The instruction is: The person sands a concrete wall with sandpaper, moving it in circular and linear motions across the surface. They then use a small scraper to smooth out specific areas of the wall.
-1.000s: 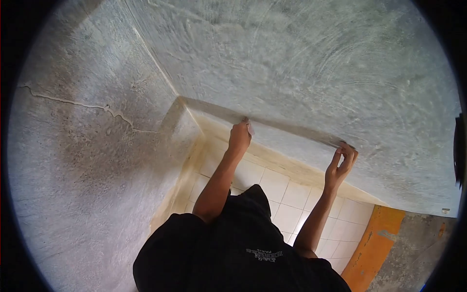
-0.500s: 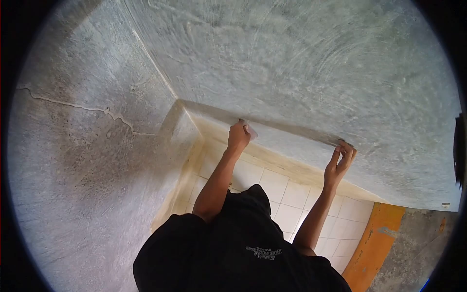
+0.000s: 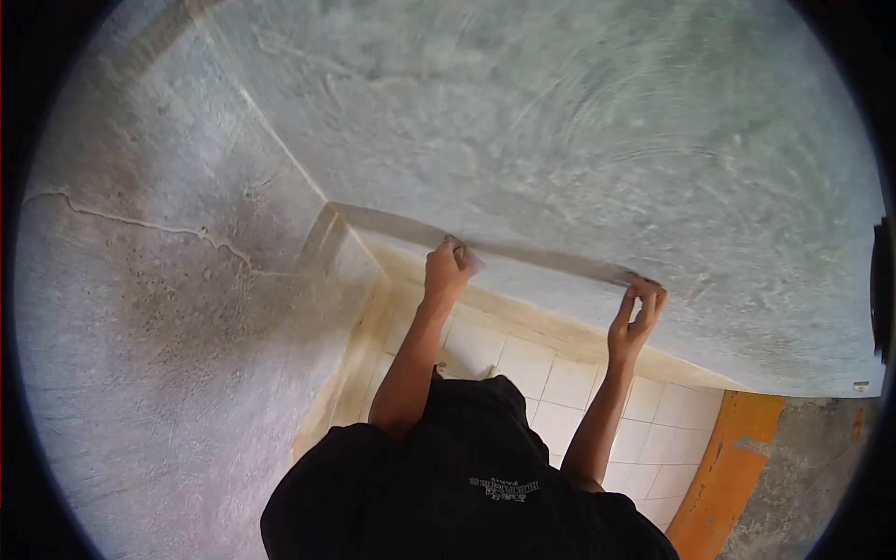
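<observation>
My left hand (image 3: 445,269) is closed against the grey plastered wall (image 3: 523,140), its fingertips at a dark grey band (image 3: 546,259). A small, pale, thin piece (image 3: 475,262) shows beside its fingers. Farther right, my right hand (image 3: 637,315) has bent fingers and thumb drawn together, fingertips touching the wall where the visible band stops. I cannot tell whether anything is pinched there. The band runs straight from the corner, past my left hand, to my right hand.
A side wall (image 3: 168,308) with a long crack meets this wall at the left corner. Below are white floor tiles (image 3: 527,364) with a yellowish border (image 3: 560,331). An orange strip (image 3: 733,457) edges the floor at lower right, with bare concrete (image 3: 803,476) beyond.
The whole view has shifted slightly, so the walls and both hands appear a little lower and farther left. Against the wall, both hands keep about the same places.
</observation>
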A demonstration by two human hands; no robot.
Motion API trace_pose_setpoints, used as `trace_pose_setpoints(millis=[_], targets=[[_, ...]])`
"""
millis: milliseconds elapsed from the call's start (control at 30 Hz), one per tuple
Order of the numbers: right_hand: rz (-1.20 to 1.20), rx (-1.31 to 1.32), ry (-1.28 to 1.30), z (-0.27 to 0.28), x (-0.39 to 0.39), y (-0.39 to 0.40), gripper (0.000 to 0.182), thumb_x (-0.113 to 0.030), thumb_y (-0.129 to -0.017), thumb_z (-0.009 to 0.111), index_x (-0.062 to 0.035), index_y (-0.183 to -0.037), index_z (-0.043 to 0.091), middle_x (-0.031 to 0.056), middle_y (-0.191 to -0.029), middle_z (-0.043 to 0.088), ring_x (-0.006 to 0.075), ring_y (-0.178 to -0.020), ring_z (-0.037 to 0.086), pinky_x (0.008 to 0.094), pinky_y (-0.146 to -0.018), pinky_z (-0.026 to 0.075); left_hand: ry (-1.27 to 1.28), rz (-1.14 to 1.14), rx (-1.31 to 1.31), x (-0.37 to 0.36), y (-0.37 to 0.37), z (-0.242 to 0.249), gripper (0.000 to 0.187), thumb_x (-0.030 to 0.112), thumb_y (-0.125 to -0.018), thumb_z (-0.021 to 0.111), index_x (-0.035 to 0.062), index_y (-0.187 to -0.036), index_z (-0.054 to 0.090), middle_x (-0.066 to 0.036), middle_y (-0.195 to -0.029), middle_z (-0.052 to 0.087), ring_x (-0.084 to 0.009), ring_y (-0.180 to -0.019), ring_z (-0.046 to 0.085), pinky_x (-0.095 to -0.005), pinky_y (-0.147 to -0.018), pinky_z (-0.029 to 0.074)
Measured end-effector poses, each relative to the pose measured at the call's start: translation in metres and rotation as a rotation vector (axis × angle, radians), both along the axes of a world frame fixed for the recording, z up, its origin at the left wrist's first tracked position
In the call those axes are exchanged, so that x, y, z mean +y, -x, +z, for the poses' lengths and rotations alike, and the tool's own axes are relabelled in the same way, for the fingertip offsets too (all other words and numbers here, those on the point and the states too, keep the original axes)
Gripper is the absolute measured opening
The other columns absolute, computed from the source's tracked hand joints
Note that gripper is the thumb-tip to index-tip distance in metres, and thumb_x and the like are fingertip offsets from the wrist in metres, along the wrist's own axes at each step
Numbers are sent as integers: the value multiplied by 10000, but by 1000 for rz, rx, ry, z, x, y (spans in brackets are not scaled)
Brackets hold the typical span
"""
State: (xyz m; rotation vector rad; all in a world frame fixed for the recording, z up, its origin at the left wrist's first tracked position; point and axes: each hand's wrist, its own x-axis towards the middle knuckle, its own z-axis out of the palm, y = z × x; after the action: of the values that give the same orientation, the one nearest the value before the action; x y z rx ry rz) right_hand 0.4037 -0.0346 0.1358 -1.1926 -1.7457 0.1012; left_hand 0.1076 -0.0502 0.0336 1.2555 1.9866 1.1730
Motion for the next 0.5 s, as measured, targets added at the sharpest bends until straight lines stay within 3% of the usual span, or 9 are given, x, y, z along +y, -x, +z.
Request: trace_pose_setpoints(millis=[100, 200, 233, 367, 500], targets=[[32, -13, -84, 6, 0, -8, 251, 132, -836, 520, -27, -980, 651, 113, -929, 554, 256, -888, 551, 348, -804, 444, -69, 68, 24, -3, -15, 27, 111, 51, -886, 582, -19, -972, 568, -221, -826, 660, -389, -810, 657, -427, -701, 506], [-35, 59, -186, 0, 0, -26, 250, 161, -830, 503, -25, -928, 638, 111, -926, 554, 245, -860, 568, 337, -752, 463, -291, 262, 191, -8, -32, 19, 159, 88, -918, 585, -34, -1014, 550, -221, -861, 657, -340, -765, 669, -412, -668, 506], [-72, 82, -220, 0, 2, -34, 249, 169, -830, 496, -23, -912, 632, 110, -925, 554, 241, -850, 571, 333, -736, 467, -317, 305, -132, -10, -43, 26, 213, 137, -949, 579, -44, -1053, 538, -200, -903, 640, -282, -759, 655, -389, -658, 505], [-175, 105, -286, 6, 5, -62, 256, 186, -837, 465, -19, -886, 611, 104, -921, 552, 223, -836, 575, 329, -692, 473, -544, 342, -96, 5, -59, 29, 226, 165, -973, 566, -36, -1067, 520, -126, -904, 577, -181, -804, 553, -311, -724, 467], [-162, 93, -316, 8, 15, -85, 258, 175, -835, 428, -3, -899, 602, 113, -939, 546, 202, -822, 548, 297, -654, 469, -628, 427, -135, 17, -75, 67, 237, 195, -1001, 529, -28, -1067, 483, -75, -899, 536, -131, -807, 497, -274, -727, 427]])
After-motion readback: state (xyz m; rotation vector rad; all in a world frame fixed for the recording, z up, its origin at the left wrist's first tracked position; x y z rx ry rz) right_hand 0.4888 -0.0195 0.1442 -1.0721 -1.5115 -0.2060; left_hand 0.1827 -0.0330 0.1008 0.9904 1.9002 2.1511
